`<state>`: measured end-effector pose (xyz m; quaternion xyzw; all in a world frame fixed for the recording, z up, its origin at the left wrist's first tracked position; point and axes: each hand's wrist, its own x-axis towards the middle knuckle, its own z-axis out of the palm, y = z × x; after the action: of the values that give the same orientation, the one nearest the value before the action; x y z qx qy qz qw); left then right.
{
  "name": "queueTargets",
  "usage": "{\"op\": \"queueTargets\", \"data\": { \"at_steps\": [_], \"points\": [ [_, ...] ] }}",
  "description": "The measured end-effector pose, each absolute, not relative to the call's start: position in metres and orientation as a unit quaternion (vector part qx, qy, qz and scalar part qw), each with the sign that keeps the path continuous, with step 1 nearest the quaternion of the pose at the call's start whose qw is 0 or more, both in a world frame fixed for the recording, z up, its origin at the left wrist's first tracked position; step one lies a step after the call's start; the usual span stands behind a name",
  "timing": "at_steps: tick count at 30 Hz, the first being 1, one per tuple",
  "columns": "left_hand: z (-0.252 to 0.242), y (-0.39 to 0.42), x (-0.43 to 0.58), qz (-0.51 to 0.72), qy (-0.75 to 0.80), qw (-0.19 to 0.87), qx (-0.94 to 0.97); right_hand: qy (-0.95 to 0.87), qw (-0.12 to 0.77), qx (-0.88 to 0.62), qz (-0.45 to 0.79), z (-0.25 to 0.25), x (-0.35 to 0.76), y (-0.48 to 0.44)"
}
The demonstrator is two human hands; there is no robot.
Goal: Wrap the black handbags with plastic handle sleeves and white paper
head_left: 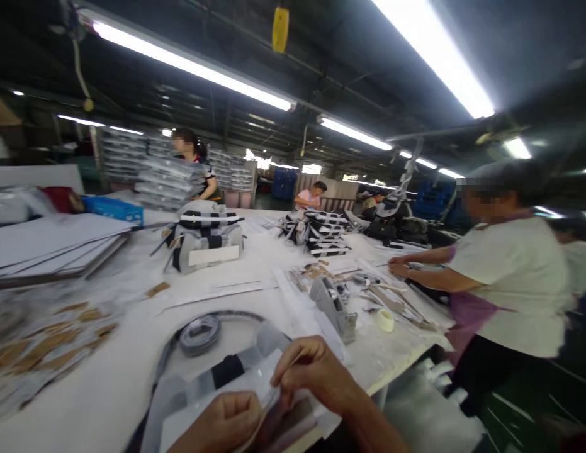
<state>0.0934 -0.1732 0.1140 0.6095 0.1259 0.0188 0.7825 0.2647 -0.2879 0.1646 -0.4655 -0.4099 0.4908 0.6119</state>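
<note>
The right hand's (316,374) thumb and forefinger are pinched together on an edge of thin, pale wrapping film (267,371). The left hand's (226,418) fingers are curled closed and seem to grip the same film, though what lies between them is partly hidden. The film belongs to a wrapped bag (167,393) directly under both hands, on the near-left side of the tape dispenser (333,308). The film looks light, limp and slippery, likely to crease or tear if tugged; a fingertip pinch close to its edge should suit it. The bag itself seems soft but padded, better steadied by its body, near the black band (228,371), than by the loose wrap. Farther out on the worktop (108,390), a coiled grey strap (199,333) lies left of the dispenser, a tape roll (387,319) to its right, and stacked wrapped bags (325,233) beyond it.
</note>
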Motion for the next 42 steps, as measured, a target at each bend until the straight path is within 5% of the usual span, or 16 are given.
{"op": "queueTargets", "data": {
  "at_steps": [6, 13, 27, 42],
  "points": [
    [0.160, -0.123, 0.038, 0.149, 0.255, 0.676, 0.675, -0.371, 0.702, -0.528, 0.301, 0.171, 0.284, -0.263],
    [0.132, -0.024, 0.040, 0.234, 0.424, 0.275, 0.830, -0.458, 0.593, -0.608, 0.264, 0.160, 0.258, -0.196],
    [0.066, 0.023, 0.103, 0.109, 0.430, 0.178, 0.878, -0.586, 0.362, -0.669, 0.279, 0.105, 0.251, -0.104],
    [0.080, 0.017, 0.093, 0.146, 0.418, 0.159, 0.883, -0.677, 0.294, -0.654, 0.166, 0.101, 0.245, -0.083]
  ]
}}
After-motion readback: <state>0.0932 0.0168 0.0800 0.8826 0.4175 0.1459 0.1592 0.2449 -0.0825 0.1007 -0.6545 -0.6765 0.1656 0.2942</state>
